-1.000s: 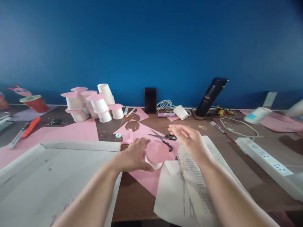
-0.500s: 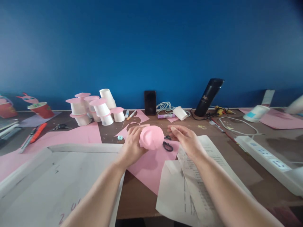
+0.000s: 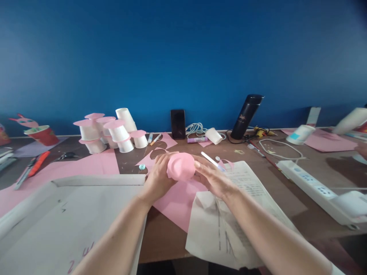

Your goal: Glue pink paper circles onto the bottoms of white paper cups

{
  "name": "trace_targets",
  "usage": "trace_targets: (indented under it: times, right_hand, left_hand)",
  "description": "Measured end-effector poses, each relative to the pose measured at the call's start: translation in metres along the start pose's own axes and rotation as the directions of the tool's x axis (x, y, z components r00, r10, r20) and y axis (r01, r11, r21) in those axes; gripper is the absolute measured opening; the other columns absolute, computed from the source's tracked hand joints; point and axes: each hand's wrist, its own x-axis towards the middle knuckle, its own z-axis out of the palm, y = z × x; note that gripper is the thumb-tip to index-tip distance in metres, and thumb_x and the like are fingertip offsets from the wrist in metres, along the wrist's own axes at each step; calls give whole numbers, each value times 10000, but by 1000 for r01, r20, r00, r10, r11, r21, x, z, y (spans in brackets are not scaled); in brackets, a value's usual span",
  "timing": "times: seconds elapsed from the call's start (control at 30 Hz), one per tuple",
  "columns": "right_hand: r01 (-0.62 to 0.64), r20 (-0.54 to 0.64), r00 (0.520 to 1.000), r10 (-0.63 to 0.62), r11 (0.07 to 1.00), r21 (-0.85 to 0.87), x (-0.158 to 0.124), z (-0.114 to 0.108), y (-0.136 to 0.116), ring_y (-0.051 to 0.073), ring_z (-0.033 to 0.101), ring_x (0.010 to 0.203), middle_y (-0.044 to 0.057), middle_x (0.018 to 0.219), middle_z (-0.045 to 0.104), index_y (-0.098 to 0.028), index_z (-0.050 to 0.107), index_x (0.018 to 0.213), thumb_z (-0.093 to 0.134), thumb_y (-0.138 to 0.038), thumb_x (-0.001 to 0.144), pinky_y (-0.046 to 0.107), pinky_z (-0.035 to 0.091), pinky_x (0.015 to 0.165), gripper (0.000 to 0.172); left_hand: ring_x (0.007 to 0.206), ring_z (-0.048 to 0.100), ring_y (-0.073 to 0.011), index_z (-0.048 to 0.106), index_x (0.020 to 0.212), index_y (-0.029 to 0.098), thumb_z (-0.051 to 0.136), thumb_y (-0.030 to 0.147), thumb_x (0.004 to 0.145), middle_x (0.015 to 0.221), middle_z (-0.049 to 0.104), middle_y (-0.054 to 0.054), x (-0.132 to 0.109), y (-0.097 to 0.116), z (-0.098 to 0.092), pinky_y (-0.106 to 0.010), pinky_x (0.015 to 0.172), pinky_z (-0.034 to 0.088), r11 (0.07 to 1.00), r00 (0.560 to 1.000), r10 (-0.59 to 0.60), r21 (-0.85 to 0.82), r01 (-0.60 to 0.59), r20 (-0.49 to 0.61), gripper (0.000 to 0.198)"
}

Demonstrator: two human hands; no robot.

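Note:
Between my hands, above the middle of the desk, is a curved pink paper disc [image 3: 181, 167]; whatever lies beneath it is hidden. My left hand [image 3: 161, 173] is closed round its left side. From the right, my right hand [image 3: 213, 176] presses against its edge with the thumb up and the fingers mostly hidden. Below the hands lies a sheet of pink paper [image 3: 179, 206]. A white marker [image 3: 211, 160] rests just beyond my right hand. Several white paper cups [image 3: 118, 131] with pink discs on them stand stacked at the back left.
A large white board [image 3: 94, 214] covers the front left, printed sheets [image 3: 258, 183] the right. Behind are a phone [image 3: 178, 124], a tipped cup [image 3: 214, 135] and a black flask [image 3: 247, 116]. A power strip [image 3: 312, 189] lies right, a cutter [image 3: 31, 170] left.
My right hand has moved left onto the disc's right side, uncovering the white marker and hiding the black scissors handles. My left hand keeps its hold. The view has turned slightly right.

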Motion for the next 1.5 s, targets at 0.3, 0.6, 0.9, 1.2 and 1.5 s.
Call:
trace_targets:
  times: [0.3,0.6,0.9,1.2,1.5]
  right_hand:
    - [-77,72,995,69,989,127,1,8,-5,238,543,1130,74,1168,633,-278,604,1206,634,-496,798,370,485,887,464]
    - [-95,80,994,79,972,217,4,7,2,211,592,1013,78,1130,647,-227,616,1156,651,-434,805,347,500,848,409]
    - [-120,55,993,108,942,312,8,5,2,230,612,994,84,1058,673,-200,636,1099,630,-440,805,355,519,829,379]
    - [-122,61,992,109,945,303,8,3,8,210,607,968,78,1058,664,-213,639,1084,648,-440,801,342,509,815,363]
    - [-162,127,984,124,921,354,7,3,6,212,618,981,85,1055,671,-199,655,1080,640,-391,826,359,509,840,319]
  left_hand:
    - [1153,501,-293,457,1212,210,641,246,773,1225,545,-126,-3,6,1,-489,943,428,1000,999,-13,-3,13,50,476]
    - [1120,527,-300,484,1205,191,656,253,764,1193,570,-130,-3,8,2,-486,922,437,999,995,-41,16,39,95,478]
    - [1082,528,-255,433,1339,225,641,542,758,1246,534,-116,4,11,-17,-411,908,445,858,942,-225,-406,313,249,693]
    - [662,511,-114,578,1185,161,589,468,836,797,574,-23,5,19,-16,-249,614,415,546,857,-415,-670,503,306,464]
    - [788,573,-130,609,1112,186,666,394,797,878,607,-28,6,17,-16,-236,651,466,378,814,-419,-738,558,401,382]
